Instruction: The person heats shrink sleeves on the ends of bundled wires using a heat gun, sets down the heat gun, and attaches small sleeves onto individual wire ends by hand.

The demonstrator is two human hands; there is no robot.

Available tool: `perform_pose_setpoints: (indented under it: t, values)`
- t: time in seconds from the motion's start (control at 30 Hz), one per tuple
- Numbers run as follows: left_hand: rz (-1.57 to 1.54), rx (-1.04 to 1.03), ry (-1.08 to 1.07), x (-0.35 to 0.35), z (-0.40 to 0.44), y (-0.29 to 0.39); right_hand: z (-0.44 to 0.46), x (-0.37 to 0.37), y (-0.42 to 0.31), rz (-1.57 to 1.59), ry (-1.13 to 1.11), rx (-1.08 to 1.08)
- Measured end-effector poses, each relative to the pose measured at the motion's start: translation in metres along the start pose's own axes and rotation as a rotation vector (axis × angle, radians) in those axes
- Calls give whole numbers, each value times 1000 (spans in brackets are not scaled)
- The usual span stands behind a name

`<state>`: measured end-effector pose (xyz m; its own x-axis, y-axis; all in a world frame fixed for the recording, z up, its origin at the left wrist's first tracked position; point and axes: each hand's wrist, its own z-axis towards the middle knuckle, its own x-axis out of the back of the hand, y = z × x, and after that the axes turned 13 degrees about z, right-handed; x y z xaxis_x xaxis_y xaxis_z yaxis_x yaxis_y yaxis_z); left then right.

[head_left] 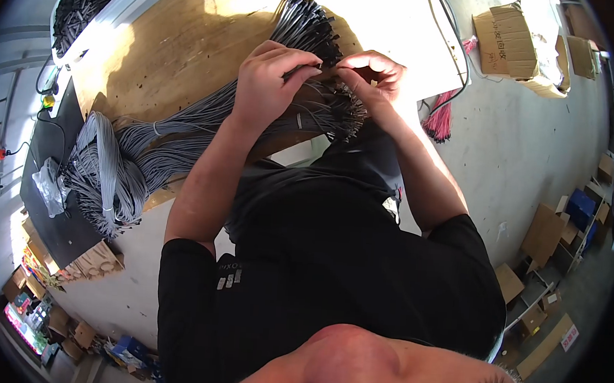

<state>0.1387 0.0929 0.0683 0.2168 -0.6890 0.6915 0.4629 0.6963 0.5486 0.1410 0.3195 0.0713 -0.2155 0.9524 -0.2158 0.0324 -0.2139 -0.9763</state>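
My left hand (275,82) is closed in a pinch, thumb against forefinger, above the near edge of the wooden table. Facing it, my right hand (375,81) pinches too, its fingertips a short gap away. Something small and dark shows at the fingertips, too small to name. Just beyond my hands lies a fanned bundle of cable ends with black tips (308,24). Below them, a thick bundle of grey cables (184,122) runs left across the table, its stripped or metal-tipped ends (348,112) near my right wrist.
A white bin (131,8) of small black parts stands at the table's far left. More grey cable is looped at the left end (109,170), near a clear plastic bag (51,188). Red wires (439,119) hang at the right edge. An open cardboard box (520,46) sits beyond.
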Motion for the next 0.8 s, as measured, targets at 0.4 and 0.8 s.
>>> perform_pose_setpoints:
  t: [0.4, 0.8]
  values:
    - [8, -18, 13, -1, 1, 1, 8, -17, -4, 0, 9, -61]
    - [-51, 140, -46, 10, -1, 8, 14, -29, -15, 305, 9, -325]
